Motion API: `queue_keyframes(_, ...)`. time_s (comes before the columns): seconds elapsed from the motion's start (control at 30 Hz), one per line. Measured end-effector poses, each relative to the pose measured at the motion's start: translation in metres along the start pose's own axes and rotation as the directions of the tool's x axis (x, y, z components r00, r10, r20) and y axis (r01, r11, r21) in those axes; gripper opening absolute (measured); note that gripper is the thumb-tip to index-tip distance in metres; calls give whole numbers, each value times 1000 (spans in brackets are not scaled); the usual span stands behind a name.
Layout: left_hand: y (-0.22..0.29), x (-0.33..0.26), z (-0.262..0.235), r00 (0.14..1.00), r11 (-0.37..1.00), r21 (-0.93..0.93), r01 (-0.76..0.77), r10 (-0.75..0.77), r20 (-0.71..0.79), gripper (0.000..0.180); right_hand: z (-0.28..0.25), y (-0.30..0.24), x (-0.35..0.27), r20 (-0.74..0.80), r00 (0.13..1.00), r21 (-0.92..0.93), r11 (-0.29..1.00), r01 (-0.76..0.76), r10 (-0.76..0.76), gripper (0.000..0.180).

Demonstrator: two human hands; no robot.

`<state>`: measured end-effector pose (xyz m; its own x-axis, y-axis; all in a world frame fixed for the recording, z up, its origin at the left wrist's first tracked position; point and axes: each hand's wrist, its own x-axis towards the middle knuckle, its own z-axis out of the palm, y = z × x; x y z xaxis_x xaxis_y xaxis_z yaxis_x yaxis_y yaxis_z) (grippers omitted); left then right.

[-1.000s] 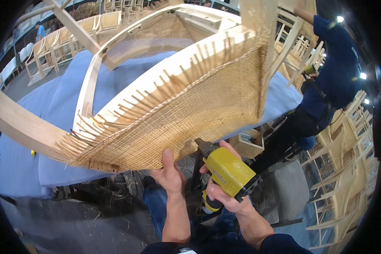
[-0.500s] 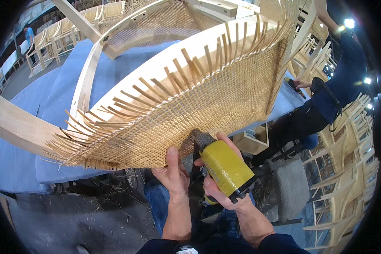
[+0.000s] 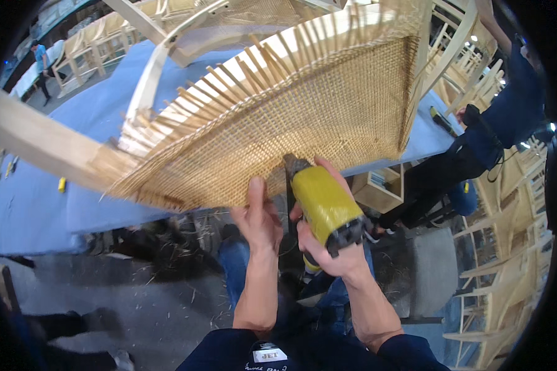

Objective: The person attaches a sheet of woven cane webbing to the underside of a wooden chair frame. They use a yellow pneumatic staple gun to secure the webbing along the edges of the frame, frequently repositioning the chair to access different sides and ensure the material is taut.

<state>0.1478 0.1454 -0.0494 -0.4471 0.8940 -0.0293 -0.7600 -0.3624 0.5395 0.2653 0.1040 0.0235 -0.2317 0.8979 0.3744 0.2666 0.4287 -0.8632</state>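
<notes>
My right hand (image 3: 337,252) is wrapped round a yellow staple gun (image 3: 325,203) with a dark nose. The nose rests at the near edge of a woven cane panel (image 3: 303,117) on a pale wooden chair frame (image 3: 46,145). Left of the gun, my left hand (image 3: 257,216) grips that same edge, thumb on top and fingers partly hidden below. Loose cane ends (image 3: 254,71) stick up in a fringe along the panel's far side.
Blue cloth covers the workbench (image 3: 28,216) under the chair. At the right, a co-worker (image 3: 513,105) stands near another tool (image 3: 442,120) and a small wooden box (image 3: 377,188). Chair frames (image 3: 501,235) are stacked beyond. Another person (image 3: 41,65) is far left.
The view has shifted, and the chair with its panel sits higher in it, most of all at the left end. Both hands keep their grip. Someone's legs now show at lower left.
</notes>
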Motion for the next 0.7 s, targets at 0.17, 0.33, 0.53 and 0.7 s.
queue_keyframes(0.17,-6,8,-7,980,989,-69,-134,143,139,30,13,-12,-30,-97,983,363,926,-108,153,83)
queue_keyframes(0.33,7,-5,-4,996,996,-87,21,-13,83,44,0,-8,-70,-76,985,473,875,-102,155,85)
queue_keyframes(0.53,24,-29,-43,976,991,-3,134,-131,172,54,-16,7,-85,-119,979,514,854,-80,163,85)
queue_keyframes(0.7,49,-33,-60,994,971,218,-102,109,-23,60,-24,18,-90,-139,976,554,830,-65,169,86)
